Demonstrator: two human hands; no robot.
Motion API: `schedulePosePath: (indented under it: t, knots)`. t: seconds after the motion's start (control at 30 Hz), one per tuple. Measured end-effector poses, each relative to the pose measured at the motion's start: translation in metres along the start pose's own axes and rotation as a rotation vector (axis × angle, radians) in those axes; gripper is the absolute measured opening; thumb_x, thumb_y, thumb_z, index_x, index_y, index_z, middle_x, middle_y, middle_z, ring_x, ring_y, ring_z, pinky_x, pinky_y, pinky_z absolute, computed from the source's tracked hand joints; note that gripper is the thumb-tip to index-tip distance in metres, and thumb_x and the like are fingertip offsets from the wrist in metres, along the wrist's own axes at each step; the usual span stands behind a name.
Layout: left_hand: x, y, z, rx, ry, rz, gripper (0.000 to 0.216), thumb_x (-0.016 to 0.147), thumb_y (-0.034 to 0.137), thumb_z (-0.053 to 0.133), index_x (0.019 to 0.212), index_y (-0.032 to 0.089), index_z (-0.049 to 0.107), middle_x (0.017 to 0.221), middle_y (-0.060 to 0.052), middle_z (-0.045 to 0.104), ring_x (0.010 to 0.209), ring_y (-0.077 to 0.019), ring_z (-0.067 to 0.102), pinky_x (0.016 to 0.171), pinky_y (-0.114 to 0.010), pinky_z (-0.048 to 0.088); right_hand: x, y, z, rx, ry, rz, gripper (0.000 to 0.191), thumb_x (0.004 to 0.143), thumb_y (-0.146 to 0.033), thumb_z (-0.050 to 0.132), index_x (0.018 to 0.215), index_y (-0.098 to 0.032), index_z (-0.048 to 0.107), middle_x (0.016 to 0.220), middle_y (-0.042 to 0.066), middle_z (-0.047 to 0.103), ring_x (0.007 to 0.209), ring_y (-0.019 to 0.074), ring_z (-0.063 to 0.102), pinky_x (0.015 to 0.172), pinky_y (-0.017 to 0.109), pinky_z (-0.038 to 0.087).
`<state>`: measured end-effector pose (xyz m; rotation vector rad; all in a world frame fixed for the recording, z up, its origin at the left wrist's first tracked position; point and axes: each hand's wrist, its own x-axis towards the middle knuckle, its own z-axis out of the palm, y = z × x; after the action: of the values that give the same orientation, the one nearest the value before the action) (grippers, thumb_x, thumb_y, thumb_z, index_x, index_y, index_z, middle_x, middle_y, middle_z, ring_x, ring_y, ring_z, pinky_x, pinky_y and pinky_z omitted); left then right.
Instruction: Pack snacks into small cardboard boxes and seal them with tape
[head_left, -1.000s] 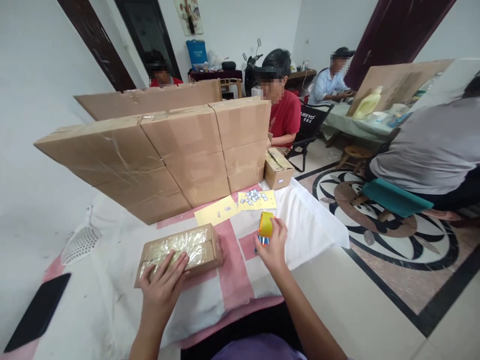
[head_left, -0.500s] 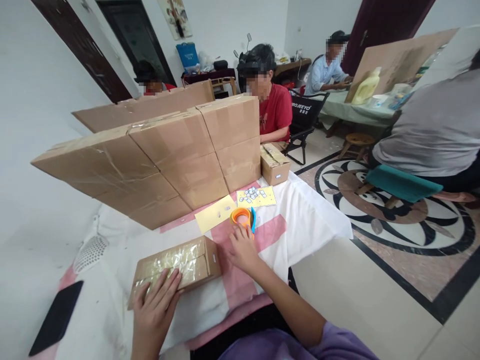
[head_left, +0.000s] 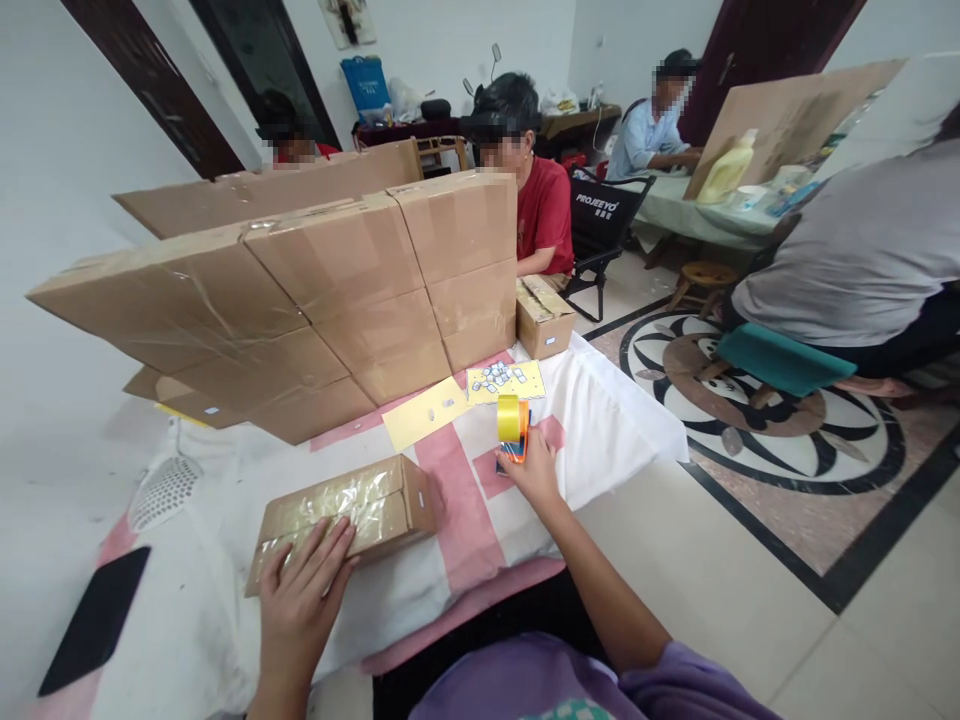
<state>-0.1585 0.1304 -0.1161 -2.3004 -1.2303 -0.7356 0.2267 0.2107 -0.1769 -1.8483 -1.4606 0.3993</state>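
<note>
A small cardboard box, its top covered in shiny tape, lies on the white and pink cloth in front of me. My left hand rests flat on the box's near end, fingers stretched out. My right hand grips the handle of a tape dispenser with a yellow roll, standing upright on the cloth to the right of the box. Beyond it lie two yellow sheets, one carrying several small white labels.
A wall of large cardboard boxes stands across the back of the table, with a smaller box at its right end. A black phone and a white mesh object lie at the left. Other people sit behind and to the right.
My right hand tipped the tape dispenser onto its side, then stood it upright again, a bit farther from the box. My left hand stayed on the box.
</note>
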Motion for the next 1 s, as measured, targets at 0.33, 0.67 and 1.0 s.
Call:
schedulePosePath:
  t: [0.33,0.67,1.0]
  knots:
    - [0.004,0.005,-0.002,-0.011,-0.041,-0.054,0.056,0.097,0.024,0.062,0.151,0.033,0.049,0.130,-0.007,0.073,0.122,-0.0295,0.068,0.112,-0.048,0.035,0.038,-0.009,-0.022,-0.009,0.218,-0.112,0.072,0.082,-0.053,0.070,0.143,-0.019,0.051,0.130,0.015,0.056,0.125,0.0361,0.049,0.107,0.053,0.040]
    - [0.006,0.001,0.002,0.005,-0.053,-0.045,0.058,0.098,0.029,0.058,0.154,0.033,0.045,0.131,-0.006,0.073,0.121,-0.0296,0.069,0.111,-0.045,0.034,0.093,-0.043,-0.044,-0.256,-0.123,-0.112,0.063,0.085,-0.055,0.069,0.132,-0.015,0.054,0.122,0.017,0.060,0.104,0.0335,0.066,0.082,0.040,0.050]
    - [0.009,-0.003,0.007,0.040,-0.004,0.011,0.059,0.097,0.028,0.058,0.154,0.029,0.047,0.130,-0.008,0.073,0.115,-0.0303,0.071,0.105,-0.044,0.036,0.073,-0.062,-0.024,-0.263,-0.179,-0.022,0.062,0.095,-0.043,0.058,0.147,-0.012,0.043,0.119,0.019,0.070,0.099,0.0332,0.072,0.078,0.038,0.051]
